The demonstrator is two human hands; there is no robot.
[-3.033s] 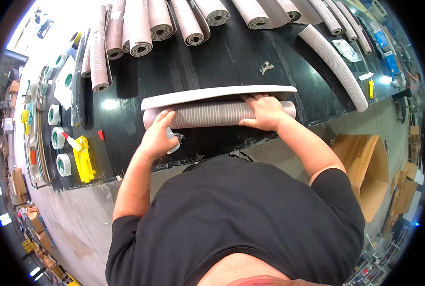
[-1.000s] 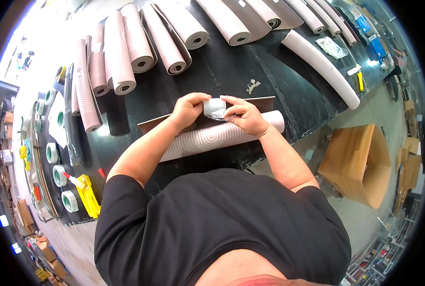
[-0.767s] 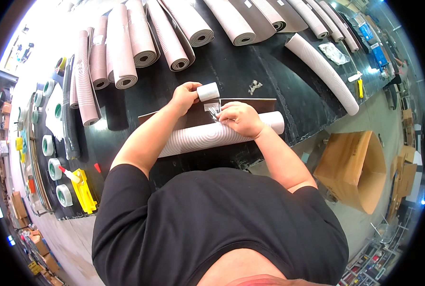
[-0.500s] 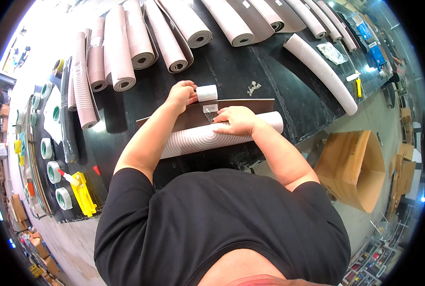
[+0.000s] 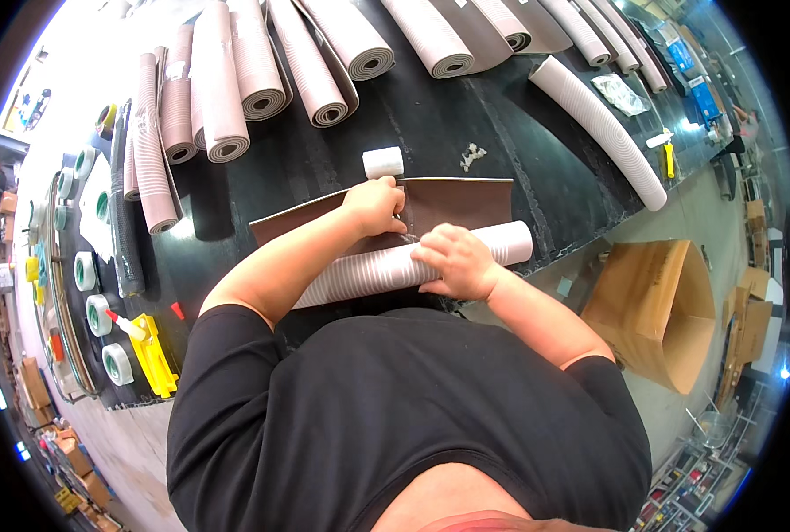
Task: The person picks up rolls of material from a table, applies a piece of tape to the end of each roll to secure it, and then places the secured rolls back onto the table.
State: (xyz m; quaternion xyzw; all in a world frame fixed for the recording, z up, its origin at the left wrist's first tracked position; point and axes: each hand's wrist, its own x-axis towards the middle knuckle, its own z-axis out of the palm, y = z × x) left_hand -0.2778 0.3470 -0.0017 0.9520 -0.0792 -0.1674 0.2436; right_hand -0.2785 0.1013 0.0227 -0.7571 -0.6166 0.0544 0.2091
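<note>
A pinkish mat [image 5: 359,273] with pale curved lines lies partly rolled in front of me, its loose brown flap [image 5: 466,202] spread on the far side. My left hand [image 5: 379,209] is closed above the flap, fingertips pointing down; what they pinch is hidden. A shiny clear bit shows between the two hands, too small to name. Closed over the mat's roll is my right hand [image 5: 459,262], fingers on top and thumb on the near side. Just beyond my left hand stands a small white roll [image 5: 382,162], apart from its fingers.
Several rolled mats [image 5: 324,113] line the table's far side; one curved roll [image 5: 603,133] lies at right. Tape rolls [image 5: 117,364] and a yellow tool [image 5: 153,359] sit at left. A crumpled scrap [image 5: 473,157] lies beyond the flap. An open cardboard box [image 5: 630,301] stands at right.
My left hand has left the white roll and come nearer, onto the flap. My right hand has shifted right and nearer, from the flap's pale label to the mat's roll.
</note>
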